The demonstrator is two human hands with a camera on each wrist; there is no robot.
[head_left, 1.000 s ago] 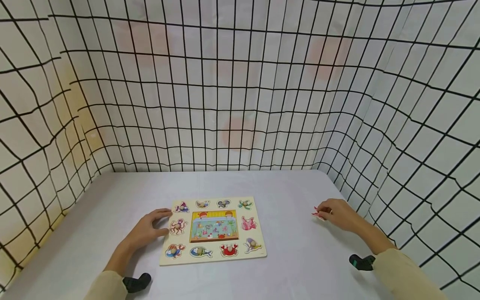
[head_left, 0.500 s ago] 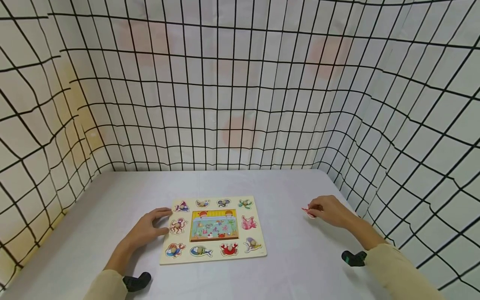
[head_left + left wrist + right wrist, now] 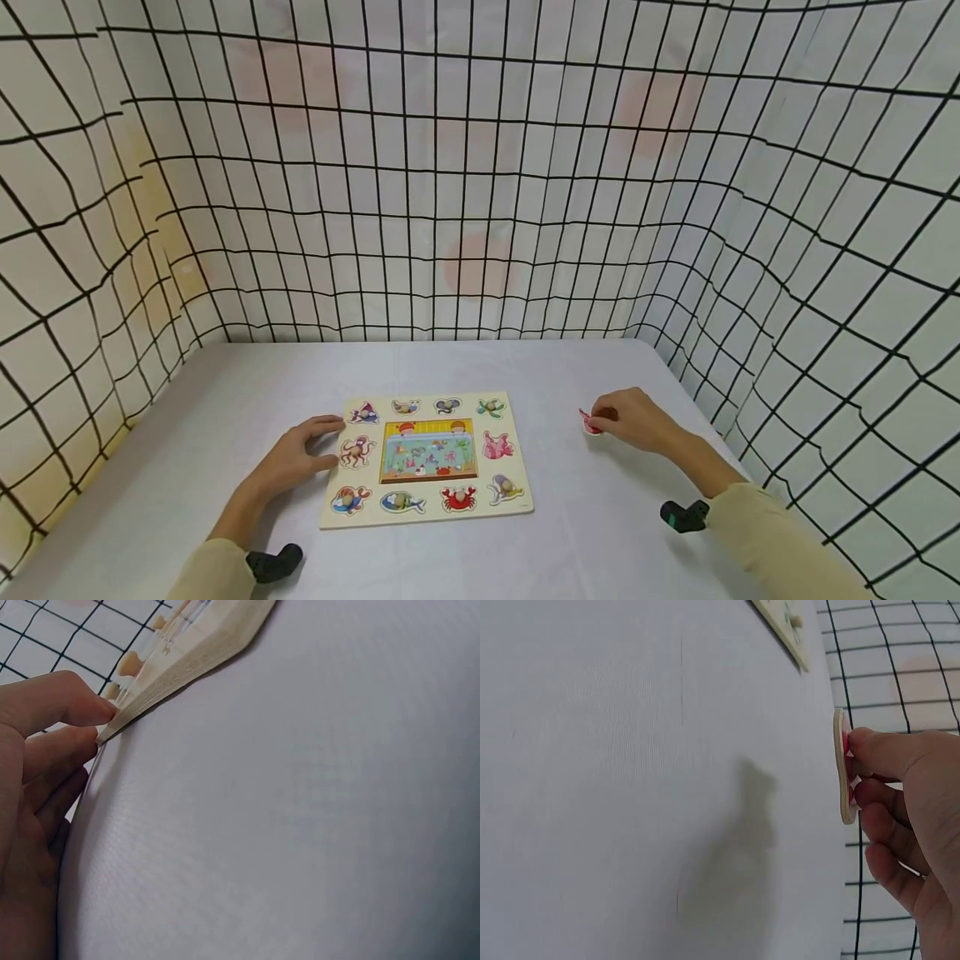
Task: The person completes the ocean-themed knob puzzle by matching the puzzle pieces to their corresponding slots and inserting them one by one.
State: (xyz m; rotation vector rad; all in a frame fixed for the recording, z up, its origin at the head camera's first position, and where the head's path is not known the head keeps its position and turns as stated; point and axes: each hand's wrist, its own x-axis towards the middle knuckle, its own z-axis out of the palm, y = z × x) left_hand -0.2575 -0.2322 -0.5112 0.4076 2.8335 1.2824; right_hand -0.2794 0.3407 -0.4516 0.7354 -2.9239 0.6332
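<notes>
A pale wooden knob puzzle board (image 3: 427,518) with sea-animal pieces lies on the table. Along its left edge, the fingertips and thumb of my left hand (image 3: 288,458) rest with the fingers loosely bent. In the left wrist view, the left hand (image 3: 45,757) touches the board's edge (image 3: 202,664). My right hand (image 3: 637,418) pinches a red-and-white puzzle piece (image 3: 588,422) above the table, right of the board. From the right wrist, the piece (image 3: 843,769) shows edge-on between thumb and fingers; its exact animal shape cannot be told. A pink fish-like shape (image 3: 497,446) on the board shows no knob.
A white cloth covers the table (image 3: 570,533). White walls with a black grid (image 3: 465,192) enclose its back and sides. Several knobbed pieces, among them a red crab (image 3: 458,499) and an octopus (image 3: 356,452), sit around the board's aquarium picture (image 3: 429,454).
My right hand has moved left toward the board, carrying the red-and-white puzzle piece. The left hand and the board have stayed in place.
</notes>
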